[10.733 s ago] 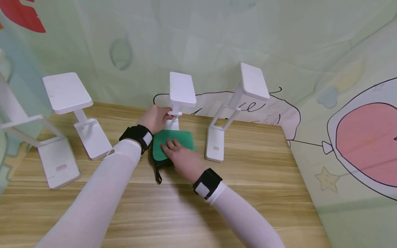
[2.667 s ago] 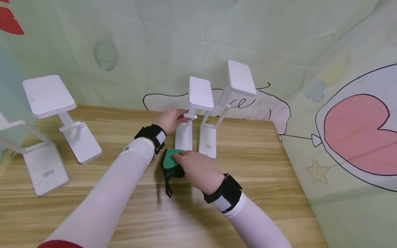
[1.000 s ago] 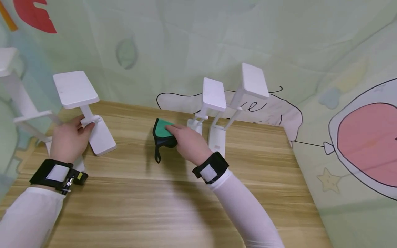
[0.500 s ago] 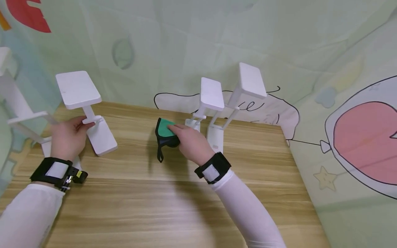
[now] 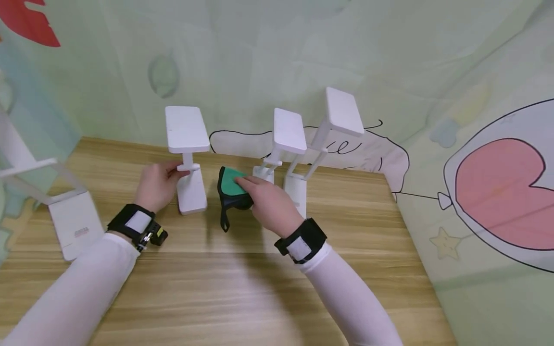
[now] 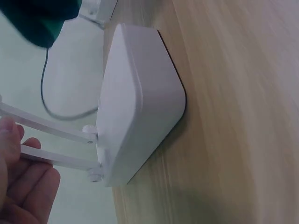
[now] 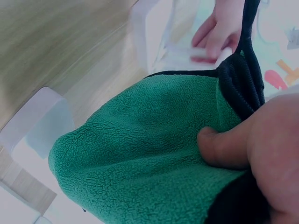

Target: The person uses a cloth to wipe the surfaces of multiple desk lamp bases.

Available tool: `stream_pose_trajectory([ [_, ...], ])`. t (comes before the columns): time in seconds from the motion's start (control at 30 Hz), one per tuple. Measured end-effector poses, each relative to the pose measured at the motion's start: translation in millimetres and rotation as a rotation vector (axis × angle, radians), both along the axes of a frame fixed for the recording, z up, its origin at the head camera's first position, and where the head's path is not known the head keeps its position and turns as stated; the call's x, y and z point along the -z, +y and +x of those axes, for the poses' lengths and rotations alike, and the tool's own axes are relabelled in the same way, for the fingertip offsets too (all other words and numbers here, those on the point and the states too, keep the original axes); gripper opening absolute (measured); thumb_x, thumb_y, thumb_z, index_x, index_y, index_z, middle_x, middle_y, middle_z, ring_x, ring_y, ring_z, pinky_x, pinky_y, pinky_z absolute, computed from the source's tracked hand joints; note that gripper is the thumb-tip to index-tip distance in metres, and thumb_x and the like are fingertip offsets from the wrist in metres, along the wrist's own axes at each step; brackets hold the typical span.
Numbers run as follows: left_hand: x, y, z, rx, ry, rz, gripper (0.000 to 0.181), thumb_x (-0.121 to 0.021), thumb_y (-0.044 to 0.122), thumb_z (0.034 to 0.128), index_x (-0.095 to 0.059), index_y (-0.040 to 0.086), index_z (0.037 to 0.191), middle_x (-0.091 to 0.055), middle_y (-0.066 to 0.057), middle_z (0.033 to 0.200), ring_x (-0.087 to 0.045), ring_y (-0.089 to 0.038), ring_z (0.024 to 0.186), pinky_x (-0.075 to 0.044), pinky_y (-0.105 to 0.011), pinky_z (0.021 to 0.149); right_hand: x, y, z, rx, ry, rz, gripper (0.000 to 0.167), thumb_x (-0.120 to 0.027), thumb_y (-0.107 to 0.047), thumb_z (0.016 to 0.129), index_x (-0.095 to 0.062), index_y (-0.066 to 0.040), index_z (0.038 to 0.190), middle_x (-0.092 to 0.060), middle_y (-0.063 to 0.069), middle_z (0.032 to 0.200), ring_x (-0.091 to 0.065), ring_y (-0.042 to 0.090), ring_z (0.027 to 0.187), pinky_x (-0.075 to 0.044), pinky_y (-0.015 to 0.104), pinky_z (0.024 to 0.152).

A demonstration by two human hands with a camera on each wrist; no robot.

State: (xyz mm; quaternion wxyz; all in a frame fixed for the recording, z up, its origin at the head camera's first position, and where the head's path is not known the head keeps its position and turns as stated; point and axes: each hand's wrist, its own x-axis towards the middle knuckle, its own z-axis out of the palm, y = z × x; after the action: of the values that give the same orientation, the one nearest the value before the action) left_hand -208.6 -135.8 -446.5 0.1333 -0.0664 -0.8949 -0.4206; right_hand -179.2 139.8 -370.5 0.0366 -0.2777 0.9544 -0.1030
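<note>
In the head view my left hand (image 5: 157, 185) pinches the hinged arm of a white folding lamp (image 5: 192, 192) just left of centre. The left wrist view shows fingers (image 6: 30, 186) around one of its two thin struts, beside the thick white base (image 6: 140, 102). My right hand (image 5: 274, 206) grips a green fleecy cloth pad with black edging and a loop (image 5: 231, 182), held up above the table right of that lamp. In the right wrist view the thumb (image 7: 224, 147) presses into the green fleece (image 7: 140, 140).
Two more white lamps (image 5: 289, 132) (image 5: 344, 111) stand close together behind and right of my right hand. Another lamp, its base (image 5: 78, 223) at the far left, is partly out of frame. A printed curtain (image 5: 259, 57) borders the wooden table (image 5: 216, 298) at the back and right.
My left hand has moved right with the lamp it pinches, from near the far-left lamp to beside the cloth. Earlier it held the lamp that now stands by the rightmost one. My right hand keeps the cloth.
</note>
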Motion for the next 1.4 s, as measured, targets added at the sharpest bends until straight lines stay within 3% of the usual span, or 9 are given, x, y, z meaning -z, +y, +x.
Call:
stream_pose_trajectory([
  [0.13, 0.6, 24.8, -13.2, 0.084, -0.017, 0.006, 0.018, -0.068, 0.002, 0.1044, -0.077, -0.008, 0.118, -0.078, -0.024, 0.105, -0.061, -0.028, 0.076, -0.044, -0.038, 0.066, 0.9, 2, 2.5, -0.002, 0.006, -0.003, 0.066, -0.066, 0.012, 0.095, -0.057, -0.013, 0.155, -0.061, 0.008, 0.151, -0.063, 0.024, 0.132, -0.052, 0.038, 0.106],
  [0.27, 1.3, 42.7, -24.7, 0.13, -0.026, -0.004, 0.017, -0.068, 0.002, 0.1046, -0.078, -0.005, 0.117, -0.079, -0.02, 0.102, -0.058, -0.026, 0.073, -0.041, -0.036, 0.065, 0.0, 4, 3.4, -0.012, 0.018, -0.006, 0.064, -0.066, 0.012, 0.095, -0.058, -0.011, 0.154, -0.062, 0.01, 0.149, -0.063, 0.026, 0.131, -0.053, 0.039, 0.105],
  [0.53, 0.5, 53.7, -35.7, 0.161, -0.056, -0.015, 0.019, -0.07, 0.006, 0.1044, -0.079, -0.005, 0.118, -0.079, -0.019, 0.103, -0.061, -0.026, 0.075, -0.044, -0.037, 0.065, 3.9, 1, 5.0, -0.008, 0.053, 0.038, 0.063, -0.069, 0.012, 0.093, -0.059, -0.009, 0.152, -0.064, 0.01, 0.147, -0.064, 0.025, 0.13, -0.055, 0.037, 0.103],
  [0.63, -0.5, 50.8, -40.0, 0.199, -0.042, -0.045, 0.017, -0.073, 0.007, 0.103, -0.08, -0.004, 0.114, -0.079, -0.019, 0.102, -0.062, -0.026, 0.077, -0.048, -0.038, 0.069, 14.4, -9, 11.9, -0.052, 0.074, 0.089, 0.062, -0.07, 0.008, 0.094, -0.059, -0.008, 0.152, -0.062, 0.011, 0.149, -0.062, 0.026, 0.134, -0.054, 0.037, 0.104],
  [0.77, -4.5, 46.3, -43.8, 0.259, -0.028, -0.106, 0.015, -0.075, 0.008, 0.1017, -0.08, -0.004, 0.11, -0.079, -0.019, 0.098, -0.064, -0.027, 0.077, -0.051, -0.042, 0.071, 41.2, -26, 21.6, -0.188, 0.093, 0.184, 0.054, -0.067, 0.002, 0.102, -0.058, -0.009, 0.154, -0.056, 0.013, 0.157, -0.054, 0.03, 0.143, -0.048, 0.037, 0.112],
  [0.9, -7.3, 45.3, -45.3, 0.298, -0.044, -0.135, 0.015, -0.073, 0.009, 0.103, -0.079, -0.004, 0.109, -0.078, -0.018, 0.096, -0.065, -0.027, 0.077, -0.051, -0.041, 0.069, 62.6, -35, 25.9, -0.263, 0.105, 0.237, 0.048, -0.063, -0.002, 0.107, -0.058, -0.011, 0.155, -0.05, 0.013, 0.161, -0.047, 0.033, 0.149, -0.043, 0.037, 0.116],
  [1.0, -6.2, 44.8, -45.9, 0.298, -0.037, -0.142, 0.014, -0.072, 0.007, 0.1034, -0.079, -0.003, 0.109, -0.079, -0.018, 0.097, -0.068, -0.026, 0.079, -0.051, -0.039, 0.069, 72.7, -40, 21.3, -0.293, 0.107, 0.212, 0.052, -0.063, 0.001, 0.106, -0.056, -0.011, 0.156, -0.048, 0.013, 0.163, -0.044, 0.034, 0.151, -0.04, 0.037, 0.118],
  [1.17, -7.2, 45.0, -44.4, 0.297, -0.01, -0.147, 0.012, -0.071, 0.005, 0.1033, -0.079, -0.002, 0.107, -0.078, -0.017, 0.097, -0.07, -0.027, 0.081, -0.051, -0.04, 0.069, 85.2, -47, 1.4, -0.329, 0.096, 0.152, 0.06, -0.062, 0.005, 0.101, -0.053, -0.011, 0.158, -0.047, 0.012, 0.164, -0.038, 0.034, 0.155, -0.036, 0.037, 0.121],
  [1.4, -9.0, 46.2, -41.7, 0.297, -0.032, -0.163, 0.011, -0.069, 0.004, 0.1037, -0.079, 0.001, 0.109, -0.077, -0.016, 0.097, -0.063, -0.026, 0.077, -0.048, -0.04, 0.07, 89.3, -54, -30.1, -0.285, 0.163, 0.164, 0.06, -0.063, 0.005, 0.102, -0.054, -0.016, 0.157, -0.049, 0.007, 0.163, -0.038, 0.031, 0.155, -0.04, 0.037, 0.119],
])
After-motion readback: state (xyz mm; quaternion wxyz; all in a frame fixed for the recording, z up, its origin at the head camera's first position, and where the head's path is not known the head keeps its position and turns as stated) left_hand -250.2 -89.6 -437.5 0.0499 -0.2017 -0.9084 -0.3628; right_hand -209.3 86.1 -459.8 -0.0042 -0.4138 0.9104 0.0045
